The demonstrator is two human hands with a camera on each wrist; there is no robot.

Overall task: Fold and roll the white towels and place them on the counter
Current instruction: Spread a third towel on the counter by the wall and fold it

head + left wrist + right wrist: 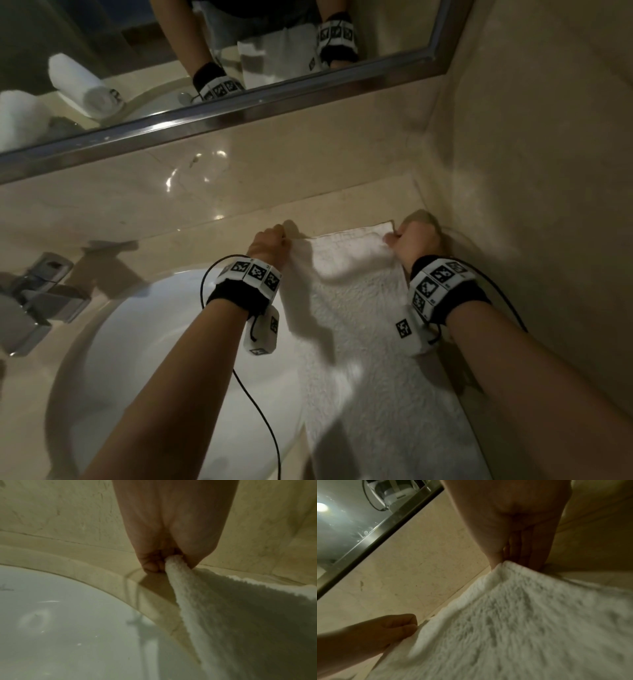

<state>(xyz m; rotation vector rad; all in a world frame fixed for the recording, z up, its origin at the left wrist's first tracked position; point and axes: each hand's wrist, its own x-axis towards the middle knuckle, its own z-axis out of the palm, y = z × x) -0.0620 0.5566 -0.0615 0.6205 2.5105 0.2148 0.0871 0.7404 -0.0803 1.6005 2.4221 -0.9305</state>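
White towel (363, 342) lies lengthwise toward the backsplash, hands pinching far corners.

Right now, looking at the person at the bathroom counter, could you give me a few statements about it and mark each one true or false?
1. Both hands grip the far edge of the flat white terry towel: left hand, right hand. True.
2. The towel lies inside the white oval sink. False: it lies on the beige stone counter, right of the sink.
3. The mirror reflects a rolled white towel. True.
4. The chrome faucet is running. False: no water shows.
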